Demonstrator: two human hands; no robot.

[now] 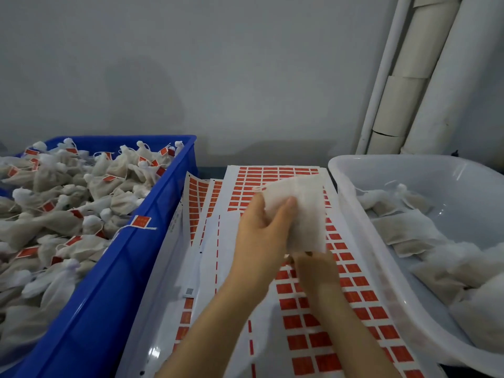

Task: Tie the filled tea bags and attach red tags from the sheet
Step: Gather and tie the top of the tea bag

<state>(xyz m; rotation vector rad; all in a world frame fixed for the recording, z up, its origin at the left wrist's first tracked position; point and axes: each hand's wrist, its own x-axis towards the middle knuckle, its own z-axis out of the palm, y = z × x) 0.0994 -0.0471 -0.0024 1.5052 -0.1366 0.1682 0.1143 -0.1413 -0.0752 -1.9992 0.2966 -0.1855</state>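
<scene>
Bag [297, 211]: held above sheet [321, 309], untied, untagged.
Left hand [261, 230]: grips bag.
Right hand [313, 264]: pinches bag's lower edge.
Done: crate [109, 282] heaped with tagged bags.
Left: tub [381, 271] bags.

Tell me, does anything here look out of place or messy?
One thing: a red tag on its string hangs over the rim of the blue crate, outside the pile of tied bags. The tag sheets also lie overlapped and askew. The tea bag in the hands looks fine.
</scene>
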